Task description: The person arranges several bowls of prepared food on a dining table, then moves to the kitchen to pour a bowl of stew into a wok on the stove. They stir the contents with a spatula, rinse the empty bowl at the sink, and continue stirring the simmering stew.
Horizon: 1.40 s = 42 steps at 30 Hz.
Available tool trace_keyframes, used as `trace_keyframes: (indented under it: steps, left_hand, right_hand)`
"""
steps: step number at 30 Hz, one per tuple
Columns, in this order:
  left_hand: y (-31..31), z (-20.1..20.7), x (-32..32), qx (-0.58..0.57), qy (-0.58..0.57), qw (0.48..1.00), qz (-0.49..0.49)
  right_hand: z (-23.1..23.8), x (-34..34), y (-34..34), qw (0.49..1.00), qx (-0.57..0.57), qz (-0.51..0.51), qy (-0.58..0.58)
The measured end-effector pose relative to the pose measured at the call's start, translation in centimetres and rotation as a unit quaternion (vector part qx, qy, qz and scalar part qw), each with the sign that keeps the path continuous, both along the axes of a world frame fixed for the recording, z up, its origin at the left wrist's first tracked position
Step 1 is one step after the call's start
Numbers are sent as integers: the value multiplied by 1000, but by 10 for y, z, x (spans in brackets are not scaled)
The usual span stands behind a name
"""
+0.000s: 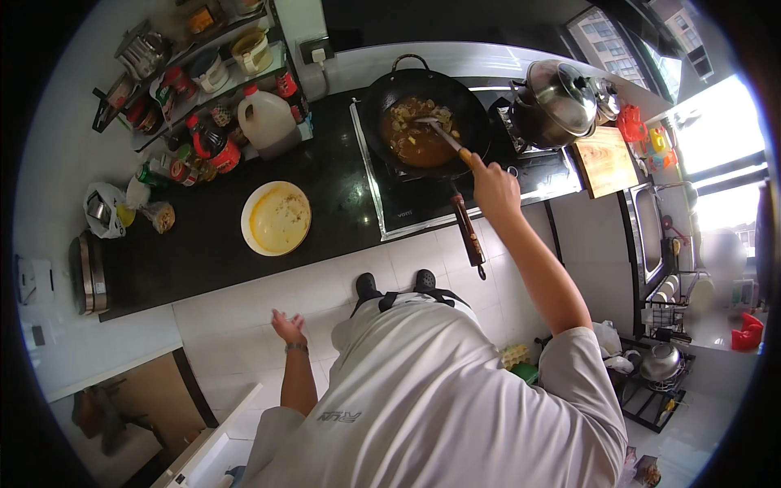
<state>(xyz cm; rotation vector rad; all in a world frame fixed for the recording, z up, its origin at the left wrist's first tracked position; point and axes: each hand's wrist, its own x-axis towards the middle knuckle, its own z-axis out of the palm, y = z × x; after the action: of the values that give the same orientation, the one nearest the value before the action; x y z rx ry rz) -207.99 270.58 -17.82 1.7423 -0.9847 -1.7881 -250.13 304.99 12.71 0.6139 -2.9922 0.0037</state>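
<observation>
My right hand (pixel 495 191) is closed around the wooden grip of a metal spatula (pixel 445 137), whose head dips into the food. Brown sauce with pale pieces (pixel 419 146) covers part of the bottom of a black wok (pixel 469 106) on the stove. The wok's long brown handle (pixel 466 228) points toward me, below my right hand, which does not touch it. Held low over the floor, away from the counter, my left hand (pixel 289 327) is empty with its fingers apart. A white bowl (pixel 254 236) with yellowish residue sits on the counter left of the wok.
A lidded steel pot (pixel 557 106) occupies the right burner, beside a wooden cutting board (pixel 606 163). Bottles, a large white jug (pixel 267 122) and shelves (pixel 220 93) crowd the counter's left end. At far right are a sink (pixel 648 232) and a dish rack (pixel 663 313).
</observation>
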Motion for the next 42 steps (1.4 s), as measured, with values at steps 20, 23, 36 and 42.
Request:
trace_keyframes:
  steps: [20, 23, 36, 42]
  left_hand:
    - [140, -89, 71, 238, -1, 945, -223]
    - [141, -98, 60, 256, 19, 945, -202]
    - [139, -109, 54, 286, 48, 942, -169]
    - [136, -114, 52, 292, 74, 941, -154]
  right_hand:
    - [-9, -31, 25, 996, -59, 67, -23]
    - [0, -19, 36, 997, -24, 63, -49]
    - [7, -42, 81, 956, -286, -58, -26]
    - [-24, -34, 75, 938, -321, -118, -57]
